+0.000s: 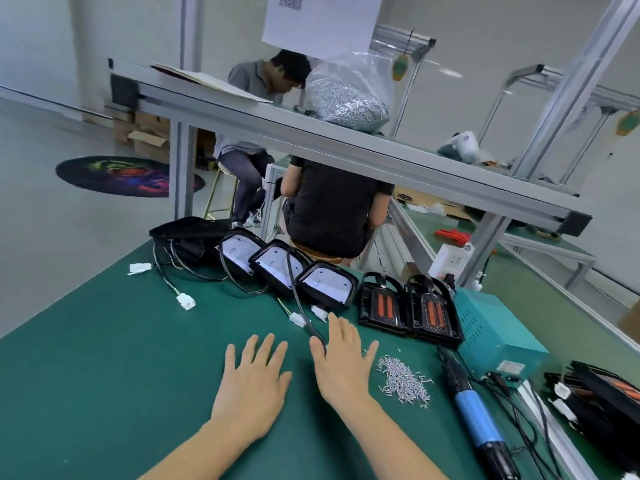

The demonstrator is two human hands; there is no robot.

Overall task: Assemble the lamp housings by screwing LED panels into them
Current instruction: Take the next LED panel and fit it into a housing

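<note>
My left hand (252, 379) and my right hand (341, 363) lie flat, fingers spread, on the green bench mat (104, 375), holding nothing. Beyond them stands a row of three black lamp housings with white LED panels (325, 284), cables and white connectors (298, 319) trailing toward me. A black cable passes under my right hand's thumb side. Two black housings with orange strips (408, 306) lie to the right. A heap of small silver screws (403, 379) sits just right of my right hand. The blue electric screwdriver (474, 414) lies further right.
A teal power supply box (498, 334) stands at the right edge. More black housings (606, 396) are stacked at far right. A raised aluminium shelf (346, 147) carries a bag of screws (346, 95). Two people sit behind the bench.
</note>
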